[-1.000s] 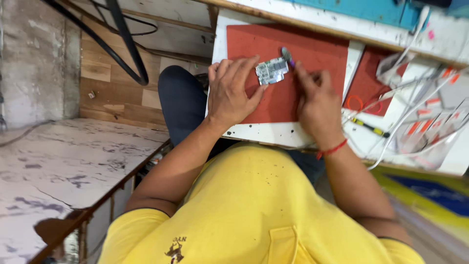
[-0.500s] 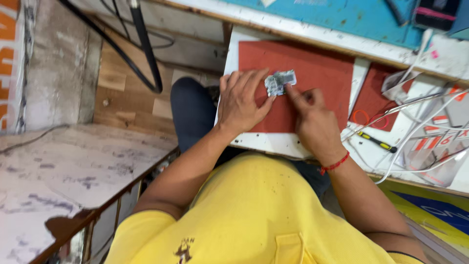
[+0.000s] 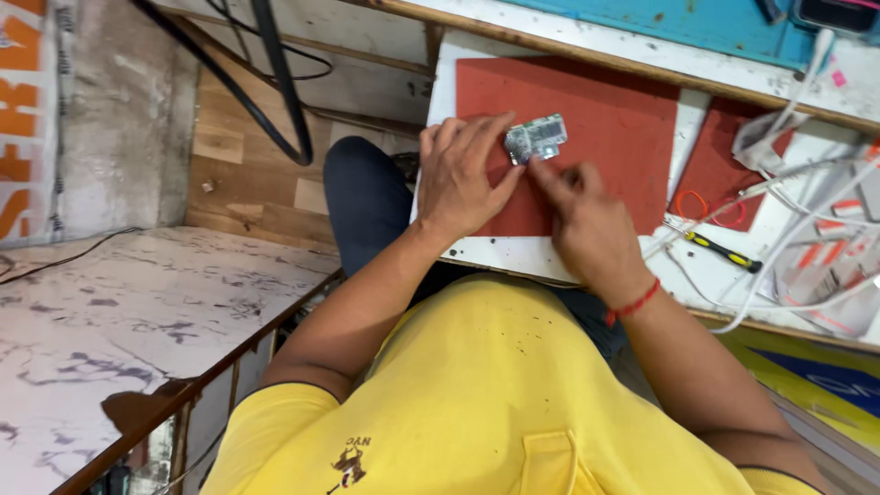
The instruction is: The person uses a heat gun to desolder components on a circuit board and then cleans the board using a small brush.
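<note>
1. The circuit board [image 3: 536, 138] lies on the mat [image 3: 605, 110], which lies on the worktop [image 3: 513, 255].
2. The left hand [image 3: 463, 174] sits at the board's 8 o'clock, the right hand [image 3: 587, 220] at its 5 o'clock.
3. The screwdriver [image 3: 724, 252] lies at the mat's 4 o'clock.

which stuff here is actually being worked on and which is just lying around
In use: small circuit board, held by left hand and right hand; large red mat under it.

Lying about: yellow-handled screwdriver, white cables, orange ring, smaller red mat.

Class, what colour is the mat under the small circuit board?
Red: the mat under the circuit board shows plainly in the head view.
</note>
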